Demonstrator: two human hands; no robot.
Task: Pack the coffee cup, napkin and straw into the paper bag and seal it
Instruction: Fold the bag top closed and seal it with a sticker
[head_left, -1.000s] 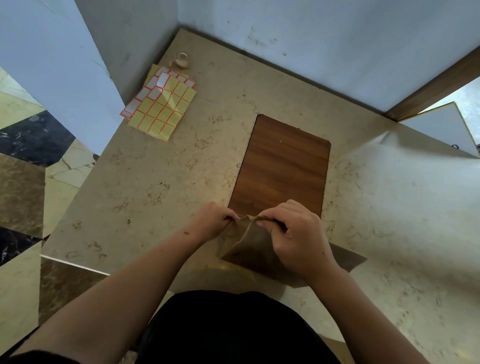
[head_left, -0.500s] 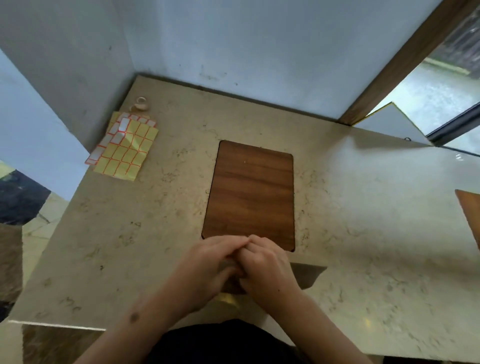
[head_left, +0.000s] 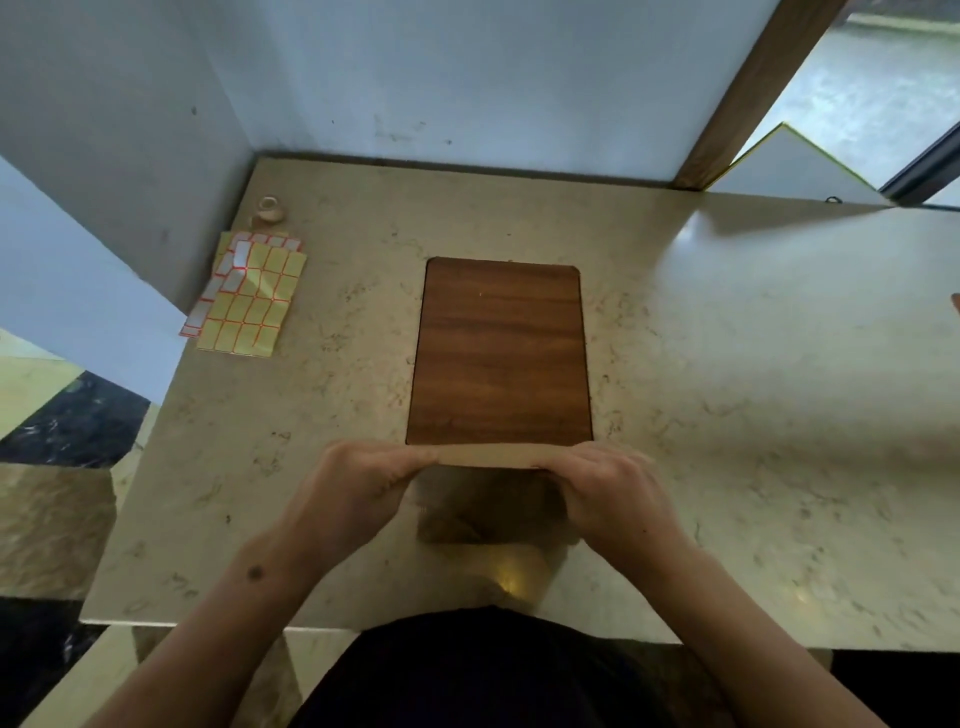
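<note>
A brown paper bag (head_left: 488, 501) stands on the marble counter (head_left: 727, 415) just in front of me, its top edge folded into a flat strip (head_left: 491, 457). My left hand (head_left: 358, 488) pinches the left end of that folded top and my right hand (head_left: 613, 493) pinches the right end. The bag's mouth is closed along the fold. The coffee cup, napkin and straw are not visible anywhere; the bag's inside is hidden.
A dark wooden board (head_left: 501, 353) lies flat on the counter just beyond the bag. Sheets of yellow and white sticker labels (head_left: 249, 296) lie at the far left, with a small tape roll (head_left: 268, 210) behind them. Walls close the counter at the back and left.
My hands have spread apart from the bag's centre to its two top corners, flattening the folded top edge. The camera view has tilted up and shifted.
</note>
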